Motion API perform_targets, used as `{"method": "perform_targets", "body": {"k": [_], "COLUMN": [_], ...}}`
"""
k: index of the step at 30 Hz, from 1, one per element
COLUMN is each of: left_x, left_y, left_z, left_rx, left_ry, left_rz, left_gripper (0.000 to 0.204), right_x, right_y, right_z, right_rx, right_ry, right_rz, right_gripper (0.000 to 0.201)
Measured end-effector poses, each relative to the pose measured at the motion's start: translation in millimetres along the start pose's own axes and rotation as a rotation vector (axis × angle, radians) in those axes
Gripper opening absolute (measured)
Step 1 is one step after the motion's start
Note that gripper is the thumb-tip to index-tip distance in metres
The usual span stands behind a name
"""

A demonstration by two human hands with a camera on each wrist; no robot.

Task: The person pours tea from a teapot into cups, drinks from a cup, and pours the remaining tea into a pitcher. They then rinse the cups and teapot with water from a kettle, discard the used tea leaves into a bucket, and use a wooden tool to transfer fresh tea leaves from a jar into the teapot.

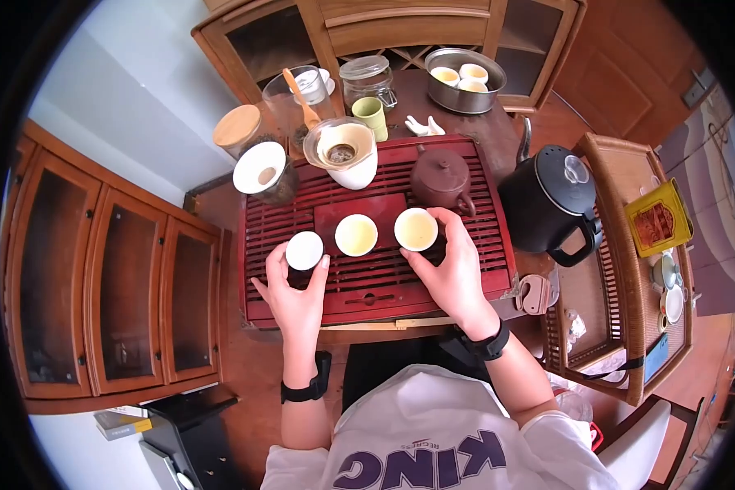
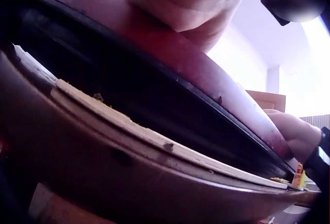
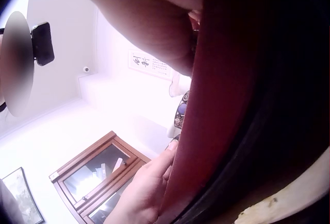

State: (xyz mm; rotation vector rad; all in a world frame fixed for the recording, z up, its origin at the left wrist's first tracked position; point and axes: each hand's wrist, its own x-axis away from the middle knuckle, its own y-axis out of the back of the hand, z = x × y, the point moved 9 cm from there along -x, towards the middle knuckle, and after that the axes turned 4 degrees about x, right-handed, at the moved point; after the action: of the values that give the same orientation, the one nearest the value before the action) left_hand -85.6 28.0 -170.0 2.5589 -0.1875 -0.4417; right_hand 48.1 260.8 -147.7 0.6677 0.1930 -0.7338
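Observation:
Three small white teacups stand in a row across the red slatted tea tray (image 1: pixel 376 300). My left hand (image 1: pixel 295 300) holds the left teacup (image 1: pixel 304 251) between thumb and fingers; it looks white inside. The middle teacup (image 1: pixel 356 235), with pale yellow tea in it, is touched by neither hand. Thumb and forefinger of my right hand (image 1: pixel 453 273) pinch the right teacup (image 1: pixel 416 229), which holds yellowish tea. Both wrist views show the hands over the tray's edge, with the cups hidden.
Behind the cups are a brown clay teapot (image 1: pixel 441 175) and a strainer (image 1: pixel 347 140) on a white pitcher (image 1: pixel 356 174). A black kettle (image 1: pixel 545 204) stands right of the tray. Jars and a metal bowl (image 1: pixel 469 100) with several cups are at the back.

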Motion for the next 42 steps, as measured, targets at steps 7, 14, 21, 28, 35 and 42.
{"method": "perform_targets", "body": {"k": [7, 14, 21, 28, 35, 42], "left_x": [5.2, 7.9, 9.0, 11.6, 12.0, 11.7], "left_y": [0.7, 2.2, 1.4, 1.9, 5.3, 7.1], "left_z": [-6.7, -16.3, -23.8, -26.6, -29.8, -31.3], "left_rx": [-0.099, -0.243, -0.250, -0.245, -0.211, -0.186], "left_ry": [-0.090, -0.171, -0.186, -0.246, -0.273, -0.270], "left_rz": [-0.051, -0.115, -0.121, -0.155, -0.171, -0.158], "left_gripper": [0.058, 0.069, 0.077, 0.074, 0.069, 0.069], "right_x": [0.7, 3.0, -31.3, -102.8, -138.6, -150.1], "right_y": [0.2, -3.5, 6.9, 1.9, -23.8, -25.2], "right_z": [2.3, -9.1, 26.7, 60.5, 50.5, 50.2], "right_rx": [-0.012, -0.118, -0.492, -0.535, -0.421, -0.158], "right_ry": [-0.020, -0.048, -0.075, -0.024, 0.028, 0.076], "right_rz": [0.009, 0.019, 0.153, 0.232, 0.287, 0.310], "right_gripper": [0.057, 0.059, 0.058, 0.058, 0.059, 0.060]}}
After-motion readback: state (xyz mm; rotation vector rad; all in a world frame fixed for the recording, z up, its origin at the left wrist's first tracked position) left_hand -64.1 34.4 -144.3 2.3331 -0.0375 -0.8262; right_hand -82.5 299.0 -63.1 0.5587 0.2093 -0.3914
